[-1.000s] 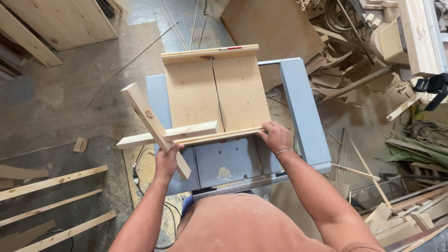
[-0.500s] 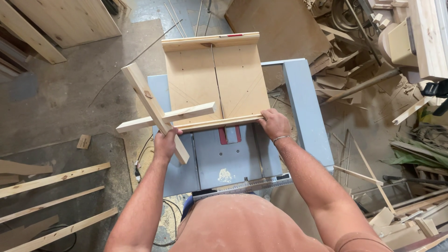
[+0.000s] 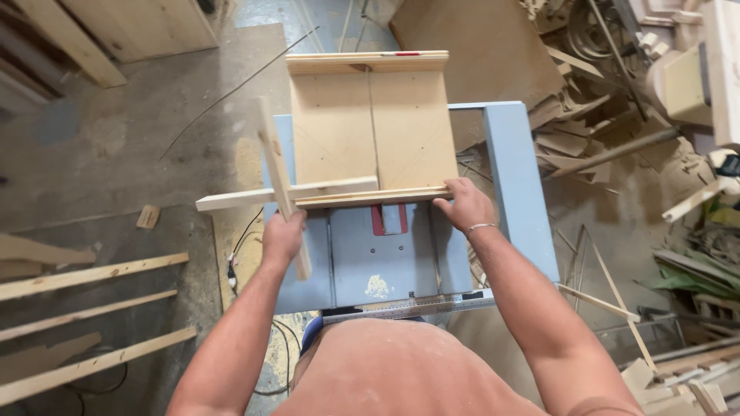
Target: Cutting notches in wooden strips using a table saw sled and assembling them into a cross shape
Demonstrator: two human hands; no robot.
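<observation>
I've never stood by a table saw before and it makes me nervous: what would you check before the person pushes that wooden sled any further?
1. Left hand off the red plate in the saw table: ok, at the left edge.
2. Right hand off the sled's centre slot: ok, at the near rail's right end.
3. Crossed wooden slats gripped: ok, left hand holds them.
4. Slats flat against the sled: cannot tell.
5. Blade up or spinning: cannot tell.
6. Floor around tidy: not ok, scrap wood piled right.

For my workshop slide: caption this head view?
Left hand holds crossed wooden strips; right hand grips a plywood sled.
</observation>
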